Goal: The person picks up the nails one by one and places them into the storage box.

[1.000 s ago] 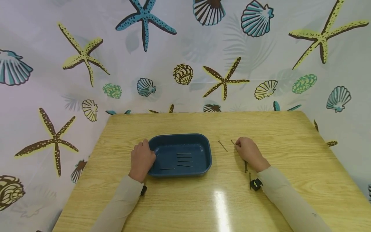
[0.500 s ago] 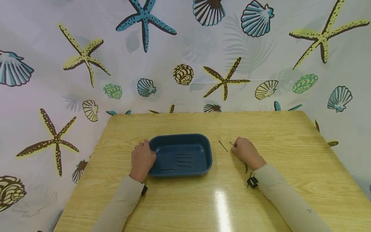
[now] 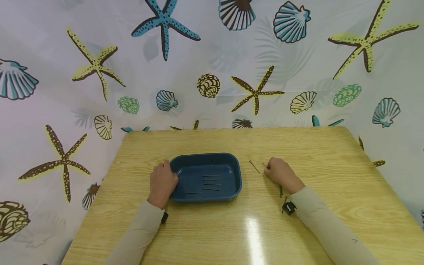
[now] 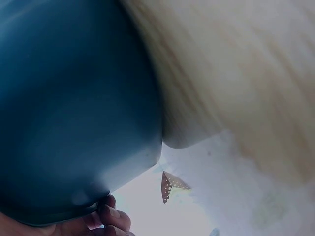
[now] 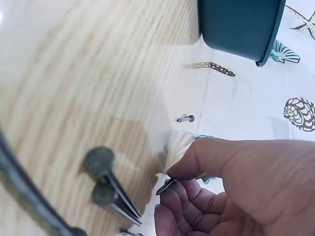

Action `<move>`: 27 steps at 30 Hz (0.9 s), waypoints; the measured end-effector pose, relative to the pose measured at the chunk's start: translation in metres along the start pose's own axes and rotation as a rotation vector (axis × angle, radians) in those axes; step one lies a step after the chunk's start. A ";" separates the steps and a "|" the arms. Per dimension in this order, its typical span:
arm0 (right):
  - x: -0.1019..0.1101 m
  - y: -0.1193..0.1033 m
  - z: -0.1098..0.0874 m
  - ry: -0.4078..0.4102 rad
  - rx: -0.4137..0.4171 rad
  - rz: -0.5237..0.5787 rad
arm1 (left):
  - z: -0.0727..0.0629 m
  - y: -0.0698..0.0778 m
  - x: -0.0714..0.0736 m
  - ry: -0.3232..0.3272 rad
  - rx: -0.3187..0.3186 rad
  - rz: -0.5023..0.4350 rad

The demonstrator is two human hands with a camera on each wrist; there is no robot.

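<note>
My left hand [image 3: 163, 183] grips the left end of a dark blue tray [image 3: 239, 165], fingers curled over its rim; in the left wrist view, fingertips [image 4: 114, 216] hold the tray's edge. Several thin nails [image 3: 211, 180] lie inside it, most of them roughly parallel. To the right of the tray, my right hand [image 3: 281, 173] pinches a nail [image 5: 166, 187] between thumb and fingers, low over the table. Part of that nail is hidden by the hand. Another nail [image 3: 254, 166] rests on the wood between tray and hand.
More nails [image 3: 281, 191] lie beneath my right forearm, near the black wrist camera [image 3: 289, 208]; their flat heads [image 5: 100, 160] show large in the right wrist view. The wooden table [image 3: 212, 235] backs onto a curtain [image 3: 198, 48] printed with starfish and shells.
The right hand has shifted slightly left and toward me, its fingers curling further around the nail. My left hand and the tray have stayed put.
</note>
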State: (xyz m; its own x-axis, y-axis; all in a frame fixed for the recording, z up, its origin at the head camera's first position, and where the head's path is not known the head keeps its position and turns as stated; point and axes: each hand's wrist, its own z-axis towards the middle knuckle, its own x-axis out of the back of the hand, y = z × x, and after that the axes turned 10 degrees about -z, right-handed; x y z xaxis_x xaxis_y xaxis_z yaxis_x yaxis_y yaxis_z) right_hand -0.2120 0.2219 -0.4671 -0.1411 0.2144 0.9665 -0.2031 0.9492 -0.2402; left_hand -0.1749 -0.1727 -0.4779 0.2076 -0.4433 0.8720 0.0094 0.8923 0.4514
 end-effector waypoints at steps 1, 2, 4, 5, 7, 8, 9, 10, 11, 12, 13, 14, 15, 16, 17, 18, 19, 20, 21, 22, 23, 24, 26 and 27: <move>0.001 0.000 0.000 0.003 -0.001 -0.001 | 0.000 0.000 0.000 -0.004 0.005 0.002; 0.002 0.000 0.000 0.003 0.000 0.002 | 0.000 -0.001 0.000 -0.009 0.010 0.001; 0.005 -0.001 -0.001 0.010 0.002 0.000 | 0.000 -0.001 -0.001 -0.016 0.016 0.003; 0.006 -0.001 -0.002 0.013 0.002 0.000 | -0.001 -0.001 -0.001 -0.019 0.019 0.001; 0.009 -0.003 -0.002 0.006 -0.006 0.003 | -0.001 -0.001 -0.001 -0.016 0.018 -0.003; 0.010 -0.004 -0.003 0.003 -0.006 0.006 | -0.001 -0.001 -0.001 -0.013 0.016 -0.006; 0.012 -0.006 -0.003 0.004 -0.008 0.008 | -0.001 -0.001 -0.001 -0.011 0.012 -0.008; 0.014 -0.007 -0.003 0.006 -0.008 0.015 | -0.001 -0.001 -0.001 -0.006 0.009 -0.008; 0.016 -0.009 -0.003 0.004 -0.011 0.025 | -0.001 -0.001 0.000 -0.001 0.006 -0.009; 0.018 -0.012 -0.004 0.004 -0.009 0.038 | -0.001 -0.001 0.000 0.003 0.003 -0.008; 0.021 -0.014 -0.004 0.002 -0.005 0.053 | -0.001 -0.001 0.000 0.007 0.000 -0.007; 0.023 -0.017 -0.005 0.002 -0.005 0.064 | -0.001 -0.001 0.000 0.008 -0.002 -0.006; 0.025 -0.019 -0.006 0.003 -0.002 0.075 | -0.002 -0.001 0.000 0.010 -0.005 -0.004; 0.026 -0.022 -0.006 0.003 0.002 0.086 | -0.002 -0.001 0.000 0.012 -0.005 0.001; 0.027 -0.025 -0.007 0.000 0.009 0.098 | -0.002 -0.001 -0.001 0.014 -0.006 0.002; 0.029 -0.027 -0.007 0.001 0.017 0.106 | -0.002 -0.001 -0.001 0.014 -0.004 0.003; 0.030 -0.030 -0.008 0.002 0.025 0.114 | -0.002 -0.001 -0.001 0.015 -0.004 0.004; 0.030 -0.032 -0.008 0.007 0.033 0.115 | -0.001 -0.001 -0.001 0.016 -0.003 0.005; 0.031 -0.034 -0.009 0.015 0.047 0.118 | -0.001 -0.001 -0.001 0.017 -0.003 0.006; 0.031 -0.036 -0.009 0.024 0.058 0.121 | -0.001 -0.001 -0.001 0.018 -0.003 0.006; 0.032 -0.038 -0.009 0.033 0.070 0.125 | -0.001 -0.001 -0.001 0.019 -0.001 0.004; 0.033 -0.040 -0.009 0.044 0.079 0.130 | -0.001 -0.001 -0.001 0.019 -0.001 0.004; 0.033 -0.043 -0.009 0.064 0.096 0.144 | 0.000 -0.001 -0.001 0.020 -0.001 0.003; 0.033 -0.045 -0.009 0.073 0.105 0.155 | 0.000 -0.001 -0.001 0.020 -0.001 0.003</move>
State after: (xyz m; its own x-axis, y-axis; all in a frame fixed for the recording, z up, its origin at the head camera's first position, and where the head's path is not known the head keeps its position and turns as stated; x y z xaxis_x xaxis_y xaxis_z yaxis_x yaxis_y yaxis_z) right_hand -0.1992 0.1883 -0.4235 -0.1091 0.3758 0.9202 -0.2848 0.8751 -0.3912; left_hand -0.1751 -0.1734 -0.4789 0.2275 -0.4389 0.8693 0.0095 0.8936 0.4487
